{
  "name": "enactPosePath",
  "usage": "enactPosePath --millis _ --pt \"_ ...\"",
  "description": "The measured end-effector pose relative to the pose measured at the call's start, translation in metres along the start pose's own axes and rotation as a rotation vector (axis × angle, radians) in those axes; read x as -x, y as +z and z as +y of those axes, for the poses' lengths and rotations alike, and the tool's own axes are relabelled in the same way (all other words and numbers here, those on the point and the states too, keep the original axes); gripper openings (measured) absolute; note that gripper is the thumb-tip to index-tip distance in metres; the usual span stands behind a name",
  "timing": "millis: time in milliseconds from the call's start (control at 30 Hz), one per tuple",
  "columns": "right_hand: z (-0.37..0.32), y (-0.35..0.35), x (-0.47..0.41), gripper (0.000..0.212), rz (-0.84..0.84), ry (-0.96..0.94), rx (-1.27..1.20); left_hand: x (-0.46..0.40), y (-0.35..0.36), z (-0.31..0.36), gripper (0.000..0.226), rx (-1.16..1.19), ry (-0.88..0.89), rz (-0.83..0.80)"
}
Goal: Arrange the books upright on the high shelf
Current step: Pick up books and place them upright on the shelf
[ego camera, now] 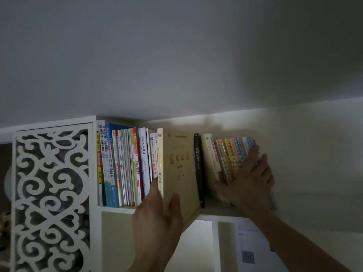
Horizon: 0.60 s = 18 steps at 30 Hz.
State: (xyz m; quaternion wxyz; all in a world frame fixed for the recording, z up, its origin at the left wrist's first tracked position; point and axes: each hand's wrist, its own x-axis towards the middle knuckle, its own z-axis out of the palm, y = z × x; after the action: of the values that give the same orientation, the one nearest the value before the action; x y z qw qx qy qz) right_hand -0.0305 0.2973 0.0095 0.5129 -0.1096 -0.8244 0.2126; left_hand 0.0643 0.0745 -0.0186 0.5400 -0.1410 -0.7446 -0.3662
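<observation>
left hand [157, 218] grips yellow book [179, 173]; right hand [248, 183] seemingly steadies leaning books [233, 156].

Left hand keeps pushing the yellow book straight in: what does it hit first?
Probably the shelf's back wall. The left hand grips the yellow book in the gap between the left row and the black book. Depth behind is unclear.

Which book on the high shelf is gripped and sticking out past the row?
The large cream-yellow book with red title characters, gripped by the left hand; its cover faces outward, while the other books show only spines.
</observation>
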Motion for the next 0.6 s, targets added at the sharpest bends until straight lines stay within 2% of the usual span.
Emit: enactPosePath --millis 200,300,600 --pt "0.009 0.000 -0.002 0.156 0.078 0.099 -0.030 -0.005 0.009 0.023 0.059 0.000 -0.015 -0.087" --pt "0.015 -0.004 -0.006 0.158 0.104 0.149 -0.075 -0.011 0.018 0.035 0.054 0.001 -0.051 -0.137" --pt "0.016 -0.011 -0.008 0.163 0.071 0.167 -0.089 -0.052 0.075 0.058 0.041 -0.098 -0.131 -0.194"
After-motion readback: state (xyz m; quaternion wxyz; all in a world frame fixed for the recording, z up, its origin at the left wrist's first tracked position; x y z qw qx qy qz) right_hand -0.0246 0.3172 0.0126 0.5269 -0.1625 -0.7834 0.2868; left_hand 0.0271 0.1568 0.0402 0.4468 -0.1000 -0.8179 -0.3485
